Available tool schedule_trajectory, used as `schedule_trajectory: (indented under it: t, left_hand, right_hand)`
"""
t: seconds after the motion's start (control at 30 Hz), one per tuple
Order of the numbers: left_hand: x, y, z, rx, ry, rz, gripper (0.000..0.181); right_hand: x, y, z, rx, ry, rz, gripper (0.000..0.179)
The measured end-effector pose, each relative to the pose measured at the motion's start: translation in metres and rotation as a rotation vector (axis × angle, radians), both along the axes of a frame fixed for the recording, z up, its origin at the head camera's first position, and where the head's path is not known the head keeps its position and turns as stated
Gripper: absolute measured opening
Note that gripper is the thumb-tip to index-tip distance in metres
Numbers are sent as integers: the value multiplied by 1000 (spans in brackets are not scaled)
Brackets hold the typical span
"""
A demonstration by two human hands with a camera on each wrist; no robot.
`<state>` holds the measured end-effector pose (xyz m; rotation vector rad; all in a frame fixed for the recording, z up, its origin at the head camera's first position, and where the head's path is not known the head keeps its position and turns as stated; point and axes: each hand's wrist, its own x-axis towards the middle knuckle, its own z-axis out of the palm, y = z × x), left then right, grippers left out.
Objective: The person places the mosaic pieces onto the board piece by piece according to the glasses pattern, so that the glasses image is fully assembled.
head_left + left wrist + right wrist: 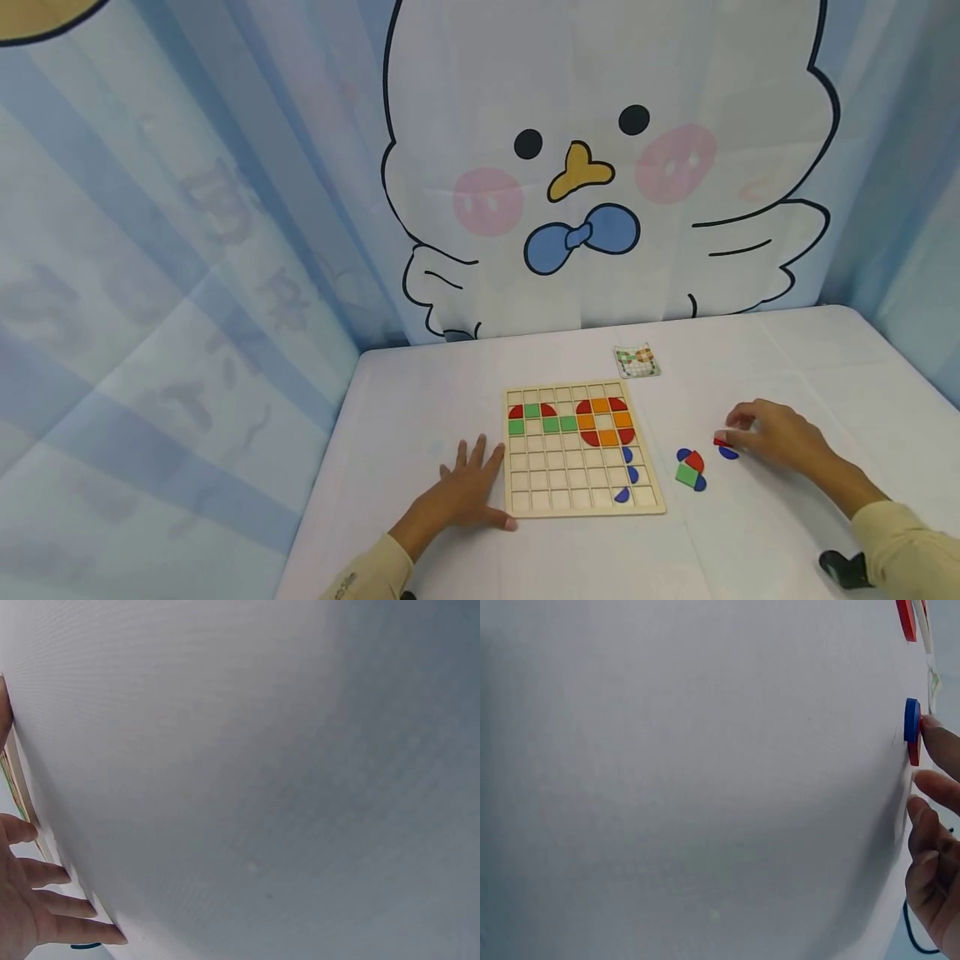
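A square wooden grid board lies on the table with red, orange, green and blue pieces in its cells. My left hand rests spread at the board's left side, index fingertip at its edge and thumb by the near corner. In the left wrist view, the fingers of the left hand are straight. Right of the board, my right hand pinches a flat red piece low at the table, thumb against it in the right wrist view. A blue half-round piece lies beside that red piece.
Between board and right hand lies a loose cluster: a green square, a red quarter-round and two blue half-rounds. A small pattern card lies behind the board. A dark object is by the right sleeve. A printed curtain hangs behind.
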<state>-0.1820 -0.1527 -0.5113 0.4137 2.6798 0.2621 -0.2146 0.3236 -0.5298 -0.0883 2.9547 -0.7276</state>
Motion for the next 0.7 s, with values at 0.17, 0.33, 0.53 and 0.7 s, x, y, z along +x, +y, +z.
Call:
schedule_trajectory:
  t: [0.17,0.33,0.53,0.7]
  left_hand:
    - [1,0,1,-4,0,0,116]
    - [0,0,-1,-7,-3,2,116]
    - [-2,1,-3,-14,-8,7,116]
    - [-2,1,-3,-10,-10,9,116]
  right_hand:
    - [0,-4,0,8,-12,-13,39]
    - [2,-11,4,27,-29,-68,50]
    - [5,-17,6,17,-59,-114,48]
    - [6,-19,7,21,-68,-123,52]
